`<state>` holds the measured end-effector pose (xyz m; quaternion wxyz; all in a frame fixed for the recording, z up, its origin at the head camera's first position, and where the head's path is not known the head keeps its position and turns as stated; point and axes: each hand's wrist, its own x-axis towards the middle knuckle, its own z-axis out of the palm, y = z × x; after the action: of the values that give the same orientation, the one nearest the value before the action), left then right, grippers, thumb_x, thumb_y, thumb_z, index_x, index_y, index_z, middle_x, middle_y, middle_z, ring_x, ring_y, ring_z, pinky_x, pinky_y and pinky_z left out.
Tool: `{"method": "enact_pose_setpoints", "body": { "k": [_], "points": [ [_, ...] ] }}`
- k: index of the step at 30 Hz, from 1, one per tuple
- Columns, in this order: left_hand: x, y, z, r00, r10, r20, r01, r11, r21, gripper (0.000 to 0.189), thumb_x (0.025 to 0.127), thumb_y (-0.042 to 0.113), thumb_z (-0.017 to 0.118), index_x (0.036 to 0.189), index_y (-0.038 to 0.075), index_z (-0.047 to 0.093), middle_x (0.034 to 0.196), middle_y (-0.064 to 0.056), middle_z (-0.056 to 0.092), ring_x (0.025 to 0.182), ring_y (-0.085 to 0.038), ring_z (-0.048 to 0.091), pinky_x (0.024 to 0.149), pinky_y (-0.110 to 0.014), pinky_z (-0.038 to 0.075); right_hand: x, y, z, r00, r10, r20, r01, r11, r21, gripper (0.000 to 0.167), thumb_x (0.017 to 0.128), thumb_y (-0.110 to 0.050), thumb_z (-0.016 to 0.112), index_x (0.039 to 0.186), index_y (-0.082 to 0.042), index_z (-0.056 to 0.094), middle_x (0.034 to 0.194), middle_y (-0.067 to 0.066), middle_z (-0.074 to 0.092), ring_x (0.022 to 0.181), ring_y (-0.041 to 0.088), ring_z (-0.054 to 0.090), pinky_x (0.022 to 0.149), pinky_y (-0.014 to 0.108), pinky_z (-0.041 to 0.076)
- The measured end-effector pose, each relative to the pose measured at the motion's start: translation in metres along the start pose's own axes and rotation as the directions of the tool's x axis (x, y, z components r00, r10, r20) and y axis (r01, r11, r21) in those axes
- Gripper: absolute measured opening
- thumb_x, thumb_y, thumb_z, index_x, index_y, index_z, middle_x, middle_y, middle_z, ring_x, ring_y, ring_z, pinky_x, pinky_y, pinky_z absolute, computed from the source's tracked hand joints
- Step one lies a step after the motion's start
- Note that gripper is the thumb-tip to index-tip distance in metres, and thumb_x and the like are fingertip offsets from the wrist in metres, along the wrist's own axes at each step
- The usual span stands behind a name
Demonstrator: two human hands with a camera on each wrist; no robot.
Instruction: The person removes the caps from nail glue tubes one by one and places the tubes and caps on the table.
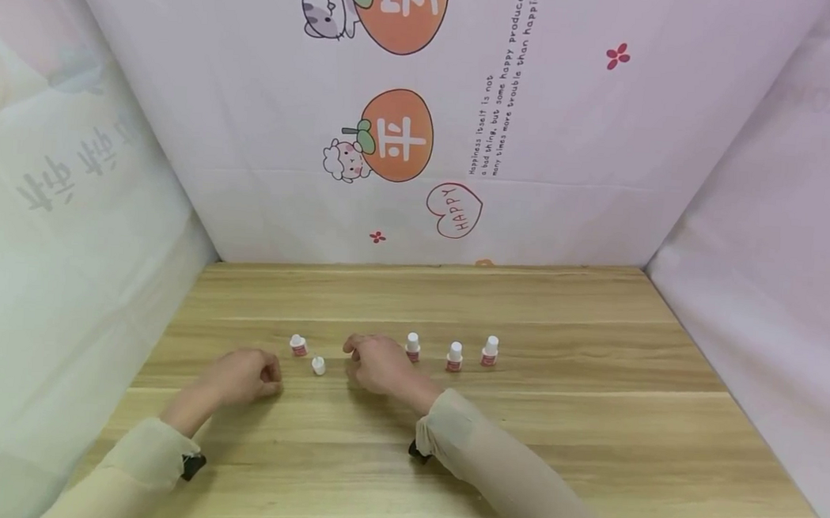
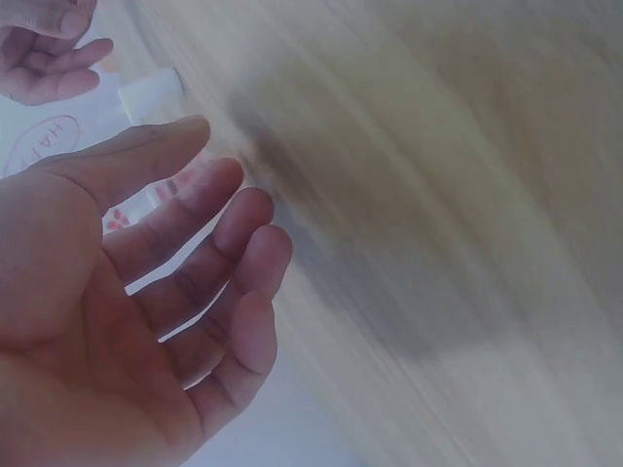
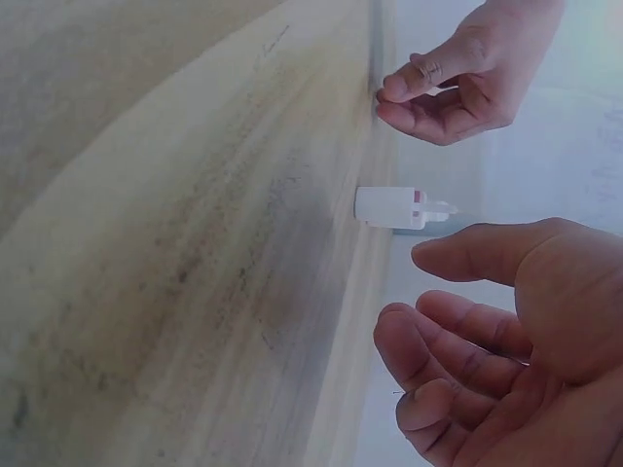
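In the head view a small white dropper bottle (image 1: 298, 348) with a red label stands uncapped, its short nozzle upward. A small white cap (image 1: 319, 366) is on the wood just in front of it, to the right. My left hand (image 1: 242, 377) hovers left of the cap, fingers loosely bent and holding nothing; the left wrist view shows its palm (image 2: 127, 292) bare. To the right of the cap is my right hand (image 1: 383, 366), also holding nothing, its fingers loosely curled in the right wrist view. There the white cap overlaps the bottle, whose nozzle (image 3: 441, 209) shows.
Three capped white bottles with red labels stand right of my right hand: one close by (image 1: 413, 347), a middle one (image 1: 455, 357) and a far right one (image 1: 490, 351). A printed white cloth (image 1: 558, 141) rises behind the wooden table (image 1: 588, 460), with white cloth sides.
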<state>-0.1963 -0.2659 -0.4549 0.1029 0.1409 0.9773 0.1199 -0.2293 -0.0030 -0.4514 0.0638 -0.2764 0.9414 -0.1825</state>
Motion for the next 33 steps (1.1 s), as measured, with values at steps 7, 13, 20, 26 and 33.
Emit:
{"method": "enact_pose_setpoints", "body": {
  "k": [7,13,20,26,33],
  "points": [
    [-0.008,0.018,-0.001,0.999,0.028,0.024,-0.029,0.999,0.026,0.015,0.085,0.026,0.077,0.078,0.021,0.065,0.072,0.01,0.059,0.067,-0.009,0.051,0.065,-0.031,0.045,-0.004,0.0,-0.006,1.0,-0.008,0.012,0.008,1.0,0.008,0.029,0.094,-0.026,0.068,0.122,-0.018,0.065,0.108,-0.002,0.072,0.099,0.015,0.066,0.085,0.029,0.053],
    [-0.014,0.031,0.002,0.998,0.021,0.066,-0.023,0.999,0.028,0.013,0.086,0.025,0.076,0.078,0.022,0.065,0.071,0.011,0.057,0.066,-0.009,0.049,0.064,-0.029,0.044,-0.009,0.001,-0.009,1.0,-0.018,0.012,0.018,1.0,0.016,0.028,0.093,-0.026,0.07,0.119,-0.016,0.066,0.105,-0.003,0.072,0.095,0.015,0.066,0.082,0.028,0.053],
    [-0.018,0.046,0.009,0.998,0.039,0.042,-0.039,0.999,0.013,0.018,0.087,0.028,0.076,0.076,0.023,0.063,0.067,0.011,0.053,0.064,-0.009,0.047,0.062,-0.029,0.04,-0.014,0.005,-0.01,1.0,-0.017,0.0,0.017,1.0,-0.001,0.025,0.092,-0.029,0.071,0.115,-0.017,0.068,0.103,-0.004,0.073,0.094,0.014,0.066,0.082,0.029,0.052],
    [-0.015,0.059,0.01,0.998,0.066,0.017,-0.066,0.998,0.005,0.019,0.089,0.028,0.074,0.075,0.024,0.062,0.065,0.013,0.054,0.061,-0.007,0.047,0.06,-0.028,0.041,-0.017,0.009,-0.013,0.999,-0.017,-0.04,0.017,1.0,0.012,0.021,0.091,-0.027,0.072,0.109,-0.017,0.069,0.099,-0.003,0.073,0.091,0.014,0.067,0.081,0.03,0.052],
    [-0.009,0.076,0.013,0.992,0.126,-0.024,-0.127,0.992,-0.013,0.015,0.09,0.027,0.074,0.078,0.025,0.064,0.065,0.014,0.053,0.059,-0.004,0.046,0.057,-0.025,0.038,-0.021,0.014,-0.019,0.997,-0.027,-0.073,0.028,1.0,0.013,0.02,0.089,-0.025,0.073,0.107,-0.016,0.07,0.094,-0.004,0.074,0.089,0.013,0.068,0.085,0.032,0.052]
  ]
}}
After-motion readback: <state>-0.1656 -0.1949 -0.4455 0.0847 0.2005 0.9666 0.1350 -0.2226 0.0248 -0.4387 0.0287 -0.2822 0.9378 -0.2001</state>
